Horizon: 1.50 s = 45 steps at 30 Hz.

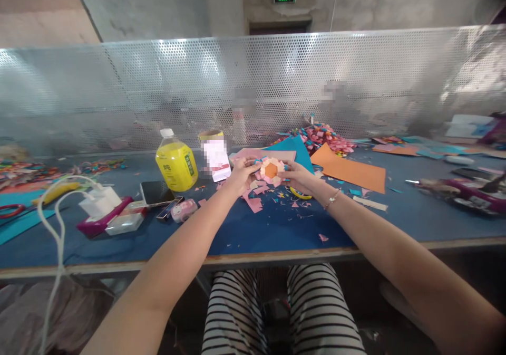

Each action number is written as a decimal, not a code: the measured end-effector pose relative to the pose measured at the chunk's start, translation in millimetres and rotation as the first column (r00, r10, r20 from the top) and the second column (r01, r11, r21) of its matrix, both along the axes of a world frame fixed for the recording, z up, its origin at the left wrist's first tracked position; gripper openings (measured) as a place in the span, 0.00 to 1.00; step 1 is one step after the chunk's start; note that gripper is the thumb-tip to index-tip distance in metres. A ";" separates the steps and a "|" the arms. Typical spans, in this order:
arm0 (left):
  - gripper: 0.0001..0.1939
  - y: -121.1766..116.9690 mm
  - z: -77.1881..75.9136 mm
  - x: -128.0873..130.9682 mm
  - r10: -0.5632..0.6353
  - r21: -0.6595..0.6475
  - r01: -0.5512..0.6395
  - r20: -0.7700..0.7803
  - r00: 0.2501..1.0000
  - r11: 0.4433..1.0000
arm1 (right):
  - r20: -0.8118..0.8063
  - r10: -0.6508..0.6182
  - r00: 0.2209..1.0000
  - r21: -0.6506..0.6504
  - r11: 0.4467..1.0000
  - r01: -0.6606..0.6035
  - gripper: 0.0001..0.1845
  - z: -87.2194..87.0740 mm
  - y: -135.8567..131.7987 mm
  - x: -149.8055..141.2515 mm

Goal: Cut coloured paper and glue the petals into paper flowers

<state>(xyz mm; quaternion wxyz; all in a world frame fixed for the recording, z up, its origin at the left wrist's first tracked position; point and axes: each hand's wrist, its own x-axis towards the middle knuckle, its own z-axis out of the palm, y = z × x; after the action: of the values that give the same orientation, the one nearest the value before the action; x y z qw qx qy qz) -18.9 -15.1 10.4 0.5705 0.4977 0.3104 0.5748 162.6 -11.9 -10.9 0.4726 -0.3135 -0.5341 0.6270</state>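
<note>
Legwear (318,310): white with narrow black crosswise stripes, on both thighs, below the front edge of the bench (261,236) | bracelet (332,199): thin, pale, small light charm, at the right wrist, above the bench | forearms (190,233): bare

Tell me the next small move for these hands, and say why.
I'd turn the paper piece slightly, probably the best way to expose its covered edges: the left hand and right hand hold it from opposite sides, and their fingers hide parts of its rim.
</note>
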 end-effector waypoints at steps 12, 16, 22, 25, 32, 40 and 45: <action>0.09 4.8 0.8 -2.6 0.195 -0.057 -0.203 -0.128 0.972 0.977 | 0.081 -0.207 0.975 0.299 0.938 0.175 0.22 -7.5 11.5 5.2; 0.05 5.9 0.2 -5.9 0.240 -0.034 -0.247 -0.147 0.960 0.968 | 0.065 -0.194 0.979 0.345 0.925 0.160 0.21 -7.7 12.2 7.7; 0.04 7.6 -4.0 -8.7 0.223 0.115 -0.196 -0.318 0.921 0.974 | 0.091 -0.192 0.977 0.354 0.923 0.149 0.21 -8.6 12.9 8.7; 0.05 9.1 -5.3 -9.2 0.214 0.140 -0.175 -0.344 0.914 0.975 | 0.079 -0.185 0.980 0.355 0.923 0.146 0.20 -9.2 13.6 9.8; 0.02 2.1 3.3 -7.8 0.232 0.187 -0.166 -0.418 0.878 0.968 | 0.051 -0.201 0.978 0.318 0.932 0.174 0.22 -7.2 13.1 10.6; 0.02 4.7 1.6 -7.9 0.212 0.173 -0.150 -0.436 0.874 0.973 | -0.012 -0.175 0.984 0.200 0.964 0.174 0.22 1.4 3.5 8.8; 0.02 6.0 -1.2 -6.3 0.147 0.078 -0.128 -0.316 0.937 0.989 | -0.043 -0.156 0.987 0.169 0.972 0.161 0.21 1.8 2.5 8.9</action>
<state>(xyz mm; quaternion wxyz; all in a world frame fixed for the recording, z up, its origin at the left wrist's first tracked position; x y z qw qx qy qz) -25.2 -9.1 9.2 0.4567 0.5774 0.4168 0.5332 171.5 -9.4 -9.1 0.5542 -0.3037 -0.5524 0.5436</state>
